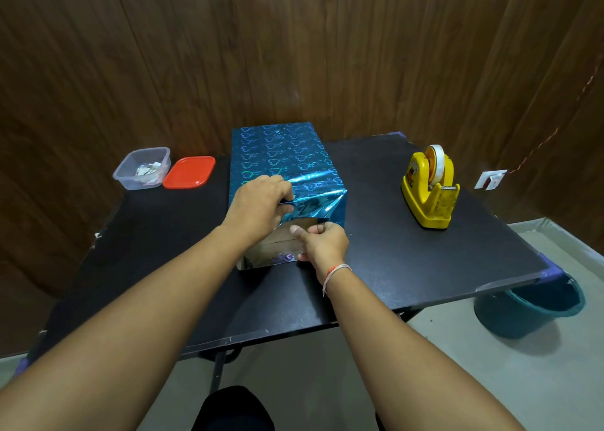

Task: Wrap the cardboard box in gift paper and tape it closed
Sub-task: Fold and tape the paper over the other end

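Right hand (322, 242) and left hand (261, 202) pinch shiny blue heart-print gift paper (281, 156) at brown cardboard box (287, 234) near end; body wrapped, end folds and taping left.

Black table (408, 251) with wrapped box (281, 156), dispenser (429, 189)

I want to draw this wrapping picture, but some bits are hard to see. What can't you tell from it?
Head view only:
- Far end of the gift paper: faces away, so taping there is unknown.
- Cardboard box: near end mostly hidden by the left hand and right hand.
- Scraps in the clear tub: too small to identify.
- Teal bucket: partly hidden under the table.
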